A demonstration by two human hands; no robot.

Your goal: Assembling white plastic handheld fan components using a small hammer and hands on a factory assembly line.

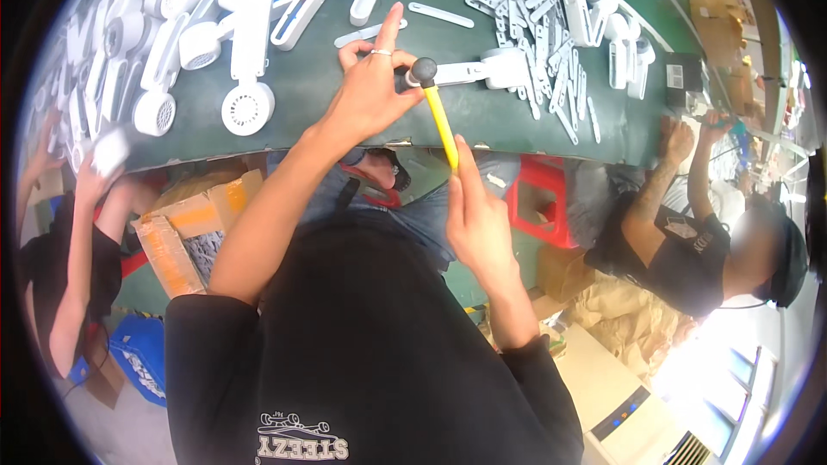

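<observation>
My right hand is closed round the yellow handle of a small mallet. Its dark head is over the end of a white handheld fan, which lies sideways on the green table with its fan head to the right. My left hand grips that fan's handle end between thumb and fingers, index finger stretched forward. The mallet head partly hides this end, so I cannot tell whether it touches. Just beyond my left hand lie two loose pale handle strips.
Many white fans crowd the left of the table. A heap of pale strips and more fans lie on the right. Below the table edge are an open cardboard box and a red stool. Co-workers sit on both sides.
</observation>
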